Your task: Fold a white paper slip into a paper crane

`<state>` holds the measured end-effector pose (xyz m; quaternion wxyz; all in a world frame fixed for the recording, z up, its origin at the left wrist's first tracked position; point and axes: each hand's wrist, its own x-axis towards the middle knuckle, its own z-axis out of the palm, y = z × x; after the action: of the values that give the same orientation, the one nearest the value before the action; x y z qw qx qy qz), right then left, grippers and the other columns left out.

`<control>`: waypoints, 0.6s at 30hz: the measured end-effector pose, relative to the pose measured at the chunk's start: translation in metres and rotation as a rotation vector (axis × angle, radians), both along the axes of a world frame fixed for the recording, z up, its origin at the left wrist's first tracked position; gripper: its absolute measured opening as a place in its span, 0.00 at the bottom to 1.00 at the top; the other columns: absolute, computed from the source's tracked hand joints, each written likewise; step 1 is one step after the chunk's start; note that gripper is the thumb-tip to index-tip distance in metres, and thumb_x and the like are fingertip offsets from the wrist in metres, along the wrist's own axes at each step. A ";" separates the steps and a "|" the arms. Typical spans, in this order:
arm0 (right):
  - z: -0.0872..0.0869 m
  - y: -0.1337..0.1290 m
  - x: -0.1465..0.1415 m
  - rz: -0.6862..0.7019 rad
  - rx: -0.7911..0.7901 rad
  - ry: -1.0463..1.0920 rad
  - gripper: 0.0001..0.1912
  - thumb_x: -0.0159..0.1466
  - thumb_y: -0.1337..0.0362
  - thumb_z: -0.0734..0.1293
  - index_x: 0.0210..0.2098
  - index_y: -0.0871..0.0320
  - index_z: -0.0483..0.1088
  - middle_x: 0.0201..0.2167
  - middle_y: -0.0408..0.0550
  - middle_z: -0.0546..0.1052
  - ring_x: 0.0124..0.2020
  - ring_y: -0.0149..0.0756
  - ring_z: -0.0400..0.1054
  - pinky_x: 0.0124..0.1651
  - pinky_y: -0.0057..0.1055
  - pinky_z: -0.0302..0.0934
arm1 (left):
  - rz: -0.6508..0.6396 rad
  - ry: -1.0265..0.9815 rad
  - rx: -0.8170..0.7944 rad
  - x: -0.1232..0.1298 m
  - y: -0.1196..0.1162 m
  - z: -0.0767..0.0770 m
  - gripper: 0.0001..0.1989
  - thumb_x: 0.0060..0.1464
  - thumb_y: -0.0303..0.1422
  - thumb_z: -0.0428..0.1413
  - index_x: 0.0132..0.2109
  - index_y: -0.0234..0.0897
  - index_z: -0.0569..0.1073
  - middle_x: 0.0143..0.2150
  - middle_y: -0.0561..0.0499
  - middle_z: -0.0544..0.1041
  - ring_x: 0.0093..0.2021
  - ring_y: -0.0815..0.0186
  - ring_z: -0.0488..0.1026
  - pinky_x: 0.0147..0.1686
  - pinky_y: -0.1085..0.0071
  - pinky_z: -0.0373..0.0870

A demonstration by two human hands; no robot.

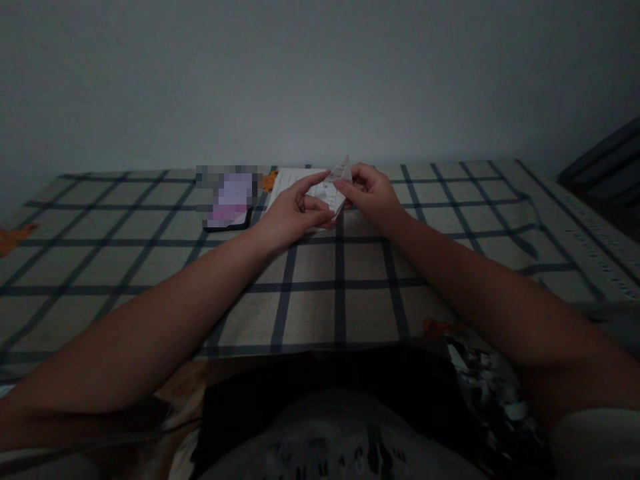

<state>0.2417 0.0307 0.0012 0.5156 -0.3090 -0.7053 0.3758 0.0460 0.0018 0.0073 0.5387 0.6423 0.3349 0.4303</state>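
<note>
A small folded piece of printed white paper (342, 175) is held up between both hands, its pointed tip upward. My left hand (301, 203) pinches its lower left side, thumb and fingers closed on the edge. From the right, my right hand (370, 190) grips the same paper, with the thumb lying across its front. Behind and under my left hand, a flat white sheet with faint print (287, 181) lies on the checked tablecloth (313, 307). My hands partly cover that sheet.
To the left of my hands lies a phone (231, 200) with a lit, blurred screen. Orange patterns show on the cloth. A grey wall (320, 80) rises behind the table, and a dark striped object (607, 160) stands at the far right.
</note>
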 end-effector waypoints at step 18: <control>0.000 -0.002 0.002 0.102 -0.107 -0.014 0.24 0.57 0.42 0.76 0.35 0.54 0.69 0.30 0.42 0.72 0.30 0.32 0.66 0.31 0.29 0.64 | 0.200 0.089 0.109 -0.002 -0.002 0.008 0.25 0.53 0.39 0.66 0.57 0.36 0.77 0.33 0.50 0.81 0.32 0.66 0.80 0.39 0.67 0.82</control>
<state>0.2440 0.0283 0.0007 0.4737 -0.3026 -0.7024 0.4367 0.0438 -0.0005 0.0153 0.4418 0.6524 0.3973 0.4705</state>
